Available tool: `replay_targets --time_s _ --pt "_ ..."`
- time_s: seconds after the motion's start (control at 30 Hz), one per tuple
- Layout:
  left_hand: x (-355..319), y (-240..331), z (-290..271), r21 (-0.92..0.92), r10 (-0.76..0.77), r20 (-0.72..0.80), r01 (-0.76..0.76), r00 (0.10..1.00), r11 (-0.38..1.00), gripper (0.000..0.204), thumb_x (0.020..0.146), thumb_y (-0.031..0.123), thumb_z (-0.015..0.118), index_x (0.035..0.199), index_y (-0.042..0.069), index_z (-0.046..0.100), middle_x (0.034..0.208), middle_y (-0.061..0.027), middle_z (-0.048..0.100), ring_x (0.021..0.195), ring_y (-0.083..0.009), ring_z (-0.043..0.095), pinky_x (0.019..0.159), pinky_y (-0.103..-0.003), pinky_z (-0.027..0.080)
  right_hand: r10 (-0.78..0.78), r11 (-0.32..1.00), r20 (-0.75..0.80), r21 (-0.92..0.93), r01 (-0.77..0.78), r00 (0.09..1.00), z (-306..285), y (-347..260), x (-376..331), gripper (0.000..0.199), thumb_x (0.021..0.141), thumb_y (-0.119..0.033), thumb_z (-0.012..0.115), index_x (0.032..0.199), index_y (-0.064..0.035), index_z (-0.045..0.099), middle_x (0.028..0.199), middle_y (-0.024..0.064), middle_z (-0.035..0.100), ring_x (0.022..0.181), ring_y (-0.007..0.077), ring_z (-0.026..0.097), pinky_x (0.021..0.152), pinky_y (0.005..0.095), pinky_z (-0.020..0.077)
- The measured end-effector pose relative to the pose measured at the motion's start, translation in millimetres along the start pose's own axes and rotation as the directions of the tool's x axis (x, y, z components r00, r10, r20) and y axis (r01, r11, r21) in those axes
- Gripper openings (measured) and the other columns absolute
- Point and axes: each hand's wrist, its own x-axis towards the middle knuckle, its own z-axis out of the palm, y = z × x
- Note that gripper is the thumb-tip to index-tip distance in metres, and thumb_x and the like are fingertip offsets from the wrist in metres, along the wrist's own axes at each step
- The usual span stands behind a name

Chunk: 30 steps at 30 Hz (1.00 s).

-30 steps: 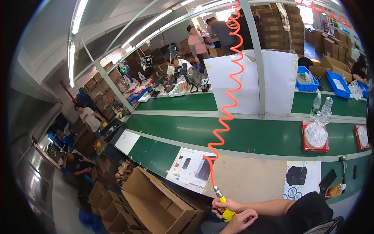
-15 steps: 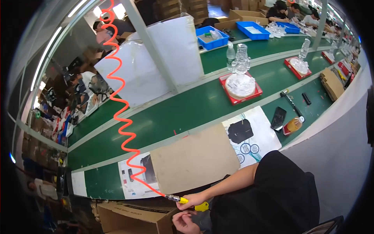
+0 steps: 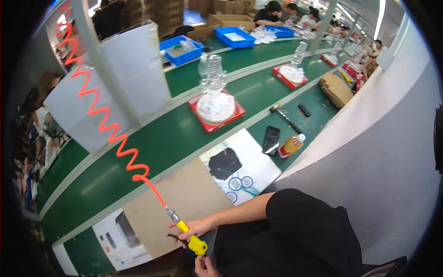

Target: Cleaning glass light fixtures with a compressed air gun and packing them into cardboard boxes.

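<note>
A yellow air blow gun (image 3: 198,246) with a black lever hangs at the end of a coiled orange hose (image 3: 117,137), joined by a metal coupling (image 3: 172,214). My right hand (image 3: 197,228) is closed round its yellow handle, over the near edge of the bench. At the lower end of the gun, the fingers of my left hand (image 3: 205,267) pinch together against its tip; the picture's lower edge cuts this hand off. Under the gun lies a bare brown cardboard sheet (image 3: 175,203) on the bench.
A printed white sheet (image 3: 251,159), phone (image 3: 271,140), juice bottle (image 3: 291,146) and hammer (image 3: 287,120) lie on the bench to the right. Beyond, on the green belt (image 3: 166,138), stand red trays (image 3: 226,121) holding wrapped round white items and clear plastic. Blue bins (image 3: 184,56) stand behind.
My view has swung to the right, so the bench things sit further left. The blow gun has turned to point down toward me, and my left hand has come to its tip.
</note>
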Motion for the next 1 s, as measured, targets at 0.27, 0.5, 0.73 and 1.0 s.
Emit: replay_targets --time_s 0.27,0.5,0.73,1.0 --pt "0 -51 -9 0.148 0.067 -0.138 -0.047 0.988 0.988 0.024 0.094 0.018 0.057 0.099 -0.005 0.058 0.08 -0.0069 0.058 0.071 -0.0151 0.051 0.064 -0.03 0.044 -0.236 0.677 -0.443 -0.714 -0.181 0.865 -100 -178 -88 0.043 0.091 -0.026 0.058 0.126 -0.0037 0.046 0.105 0.0073 0.061 0.094 0.0153 0.06 0.077 0.0302 0.0506" --pt "7 -42 -13 -0.318 -0.321 -0.357 0.209 0.877 0.925 0.026 0.098 0.026 0.043 0.092 0.003 0.054 0.064 0.002 0.038 0.055 -0.0112 0.037 0.049 -0.025 0.03 -0.996 -0.075 0.035 -0.821 -0.566 0.08 -174 -381 -159 0.047 0.08 -0.024 0.069 0.118 -0.0025 0.051 0.124 0.0184 0.052 0.119 0.0321 0.048 0.1 0.0408 0.0392" --pt "-5 -56 -26 -0.447 -0.316 -0.492 0.076 0.811 0.891 0.024 0.097 0.022 0.042 0.093 0.002 0.055 0.059 0.0043 0.033 0.047 -0.0064 0.031 0.044 -0.022 0.022 -0.965 0.102 -0.26 -0.493 -0.864 0.034 -217 -436 -176 0.088 0.078 -0.052 0.067 0.142 -0.0039 0.031 0.146 0.0208 0.034 0.138 0.0342 0.028 0.11 0.0413 0.0301" --pt "-18 -63 -22 -0.354 -0.304 -0.517 0.123 0.8 0.927 0.028 0.098 0.021 0.042 0.095 -0.001 0.06 0.061 0.0024 0.038 0.05 -0.0078 0.033 0.046 -0.025 0.023 -0.862 0.267 -0.501 -0.579 -0.77 0.078 -256 -407 -156 0.106 0.07 -0.05 0.076 0.14 0.0093 0.022 0.13 0.0304 0.047 0.123 0.0403 0.046 0.102 0.0401 0.0392"
